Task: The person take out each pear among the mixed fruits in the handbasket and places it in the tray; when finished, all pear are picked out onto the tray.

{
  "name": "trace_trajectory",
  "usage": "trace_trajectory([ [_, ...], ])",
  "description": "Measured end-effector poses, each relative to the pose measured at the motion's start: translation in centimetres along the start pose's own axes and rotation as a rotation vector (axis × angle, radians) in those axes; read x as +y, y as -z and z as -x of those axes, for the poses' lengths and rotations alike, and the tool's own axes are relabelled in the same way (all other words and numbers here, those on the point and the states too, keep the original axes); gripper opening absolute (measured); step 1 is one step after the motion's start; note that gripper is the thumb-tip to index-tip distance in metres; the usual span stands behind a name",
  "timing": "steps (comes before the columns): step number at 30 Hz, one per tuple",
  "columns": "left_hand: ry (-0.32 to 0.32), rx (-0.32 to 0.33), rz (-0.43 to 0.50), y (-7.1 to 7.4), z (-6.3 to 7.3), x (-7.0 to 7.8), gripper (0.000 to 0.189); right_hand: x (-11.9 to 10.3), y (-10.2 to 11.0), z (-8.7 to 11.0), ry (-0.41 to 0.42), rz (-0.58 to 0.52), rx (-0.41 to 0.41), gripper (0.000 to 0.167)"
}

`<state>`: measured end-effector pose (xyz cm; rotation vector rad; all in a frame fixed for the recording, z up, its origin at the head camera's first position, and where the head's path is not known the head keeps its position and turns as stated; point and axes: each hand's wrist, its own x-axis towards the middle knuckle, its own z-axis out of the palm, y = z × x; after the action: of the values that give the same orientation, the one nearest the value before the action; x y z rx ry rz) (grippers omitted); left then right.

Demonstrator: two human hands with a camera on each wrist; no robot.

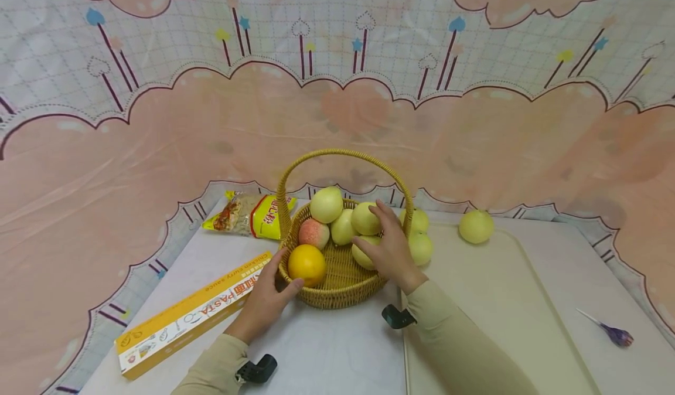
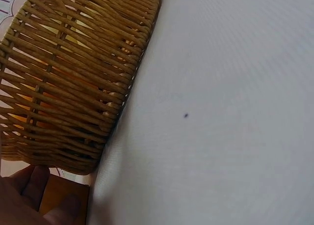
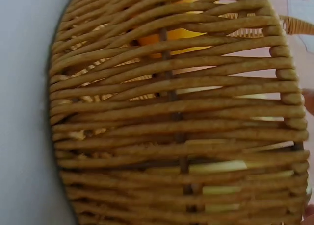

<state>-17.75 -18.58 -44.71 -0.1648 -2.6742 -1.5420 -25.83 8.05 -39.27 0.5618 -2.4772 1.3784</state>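
A wicker basket (image 1: 334, 295) with a tall arched handle holds an orange (image 1: 307, 265), a pinkish peach (image 1: 314, 234) and several pale green pears (image 1: 326, 204). At the basket's left side is my left hand (image 1: 266, 298), its fingers along the outer wall and its thumb by the front rim near the orange. My right hand (image 1: 392, 248) reaches over the right rim. Its spread fingers are at an upper pear (image 1: 365, 218), while the thumb lies over a lower pear (image 1: 364, 255). Basket weave (image 3: 171, 112) fills most of the right wrist view, with only bits of fingers at its edge.
Left of the basket lie a long pasta box (image 1: 192, 313) and a yellow food bag (image 1: 250, 214). More pears (image 1: 420, 248) stand just outside its right side. Another pear (image 1: 476, 227) sits at the back of a cream board (image 1: 474, 301). A small purple-ended item (image 1: 614, 334) lies far right.
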Motion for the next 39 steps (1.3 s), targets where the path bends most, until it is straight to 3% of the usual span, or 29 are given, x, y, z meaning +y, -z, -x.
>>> trace_trajectory([
  [10,0.018,-0.009,-0.004,0.1,0.0,0.4,0.082,0.4,-0.3,-1.7,-0.154,-0.018,-0.029,0.082],
  [22,0.022,-0.005,-0.013,-0.1,-0.1,0.1,0.082,1.1,-0.7,-2.7,-0.233,-0.051,-0.032,0.082],
  [30,0.046,-0.008,-0.02,-0.1,-0.1,0.3,0.083,1.2,-1.0,-2.9,-0.26,-0.039,-0.025,0.081],
  [39,0.035,-0.007,-0.021,-0.1,-0.1,0.3,0.082,1.2,-1.0,-2.5,-0.226,-0.032,0.005,0.08],
])
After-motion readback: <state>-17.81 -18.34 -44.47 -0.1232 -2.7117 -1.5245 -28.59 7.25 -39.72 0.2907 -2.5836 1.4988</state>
